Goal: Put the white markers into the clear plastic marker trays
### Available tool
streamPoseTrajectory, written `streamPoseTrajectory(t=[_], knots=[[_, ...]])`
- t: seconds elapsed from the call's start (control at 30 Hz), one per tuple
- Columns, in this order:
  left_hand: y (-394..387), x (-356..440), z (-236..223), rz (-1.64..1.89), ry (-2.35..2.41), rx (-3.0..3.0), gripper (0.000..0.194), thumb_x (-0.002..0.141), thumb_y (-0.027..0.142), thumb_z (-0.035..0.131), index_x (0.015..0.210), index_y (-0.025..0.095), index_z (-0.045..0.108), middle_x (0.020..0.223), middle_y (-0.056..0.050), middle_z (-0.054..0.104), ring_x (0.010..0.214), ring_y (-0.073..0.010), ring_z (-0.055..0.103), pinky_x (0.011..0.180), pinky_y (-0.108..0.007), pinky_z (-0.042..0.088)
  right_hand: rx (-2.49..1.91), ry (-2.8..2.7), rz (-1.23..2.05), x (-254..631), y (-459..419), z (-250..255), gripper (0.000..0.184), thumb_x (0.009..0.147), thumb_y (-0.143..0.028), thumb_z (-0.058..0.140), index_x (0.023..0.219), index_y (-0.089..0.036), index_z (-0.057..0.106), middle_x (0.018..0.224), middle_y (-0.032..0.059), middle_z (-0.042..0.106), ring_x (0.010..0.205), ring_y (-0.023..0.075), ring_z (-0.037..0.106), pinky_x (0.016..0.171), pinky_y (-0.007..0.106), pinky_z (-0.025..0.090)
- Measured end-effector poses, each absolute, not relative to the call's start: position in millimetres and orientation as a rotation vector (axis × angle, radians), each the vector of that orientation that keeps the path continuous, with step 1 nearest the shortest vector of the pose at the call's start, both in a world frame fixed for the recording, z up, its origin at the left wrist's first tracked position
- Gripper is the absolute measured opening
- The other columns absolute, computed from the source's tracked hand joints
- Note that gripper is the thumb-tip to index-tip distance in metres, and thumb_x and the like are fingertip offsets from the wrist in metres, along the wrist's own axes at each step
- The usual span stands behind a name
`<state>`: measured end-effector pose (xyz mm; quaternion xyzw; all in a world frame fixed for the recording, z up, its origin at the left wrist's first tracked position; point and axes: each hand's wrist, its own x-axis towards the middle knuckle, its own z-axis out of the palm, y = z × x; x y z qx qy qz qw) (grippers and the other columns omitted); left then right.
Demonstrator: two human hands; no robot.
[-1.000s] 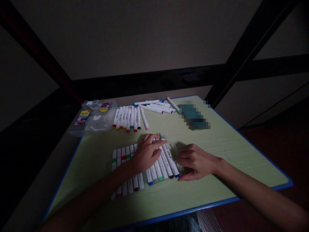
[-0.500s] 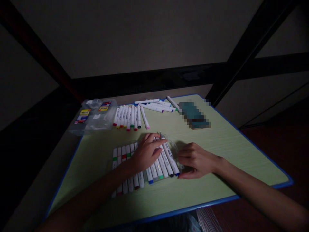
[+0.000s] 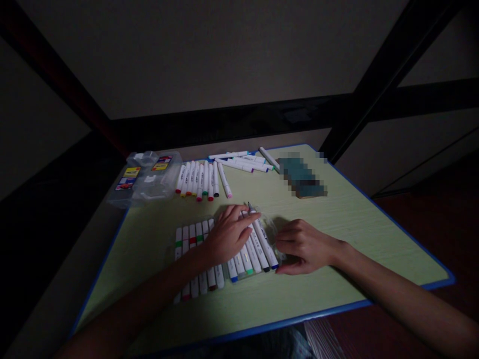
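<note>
Pretty dim corner, just a plain wall (image 3: 232, 60) at the back and a pale green tabletop (image 3: 359, 234) with blue trim. Right up front, the blue-ended marker (image 3: 266, 242), lying at the right edge of a row of white markers (image 3: 245, 259), basically between both hands. Long axis running away from the body, far end leaning left, thin dark tip up there and blue end nearest. Left hand (image 3: 230, 234) closer for sure: fingers loosely bent and about half spread over the far part of the row, index seemingly touching that marker, no obvious pinch. Right hand (image 3: 305, 247) just off to the right, fingers curled in, thumb apart and near the blue end. Beside those fingers, some clear plastic (image 3: 270, 223), but no telling from here about any grip on it. Further left, another set of markers (image 3: 186, 237), partly behind the left forearm. Toward the back, a clear case (image 3: 153, 187), a lined-up bunch of pens (image 3: 192, 179) and a pixelated teal thing (image 3: 301, 174).
</note>
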<state>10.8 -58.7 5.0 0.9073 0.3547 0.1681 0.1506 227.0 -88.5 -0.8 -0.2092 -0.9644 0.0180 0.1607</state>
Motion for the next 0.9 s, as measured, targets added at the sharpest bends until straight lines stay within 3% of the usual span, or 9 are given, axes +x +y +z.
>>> streamPoseTrajectory(t=[0.33, 0.67, 0.9], knots=[[-57.2, 10.5, 3.4, 0.496, 1.013, 2.582, 0.038, 0.083, 0.014, 0.046, 0.12, 0.022, 0.051, 0.114, -0.007, 0.048, 0.109, -0.022, 0.04, 0.095, -0.04, 0.036, -0.621, -2.747, 0.122, 226.2, -89.2, 0.3, 0.037, 0.082, -0.047, 0.044, 0.059, -0.019, 0.049, 0.054, -0.0012, 0.049, 0.051, 0.0108, 0.039, 0.051, 0.031, 0.02], [-56.7, 10.9, 3.3, 0.574, 1.008, 2.518, 0.035, 0.081, 0.013, 0.048, 0.115, 0.021, 0.054, 0.111, -0.007, 0.049, 0.109, -0.0218, 0.041, 0.095, -0.04, 0.037, -0.574, -2.705, 0.039, 225.9, -89.3, -1.3, 0.037, 0.083, -0.043, 0.043, 0.055, -0.019, 0.047, 0.052, -0.0015, 0.047, 0.049, 0.0106, 0.038, 0.049, 0.031, 0.02], [-56.2, 11.4, 4.2, 0.628, 1.001, 2.459, 0.036, 0.079, 0.011, 0.049, 0.113, 0.018, 0.055, 0.11, -0.008, 0.049, 0.107, -0.0215, 0.042, 0.094, -0.04, 0.038, -0.538, -2.609, -0.072, 224.4, -91.2, 3.5, 0.035, 0.084, -0.04, 0.044, 0.056, -0.019, 0.047, 0.052, -0.0014, 0.048, 0.049, 0.0112, 0.04, 0.048, 0.029, 0.026]])
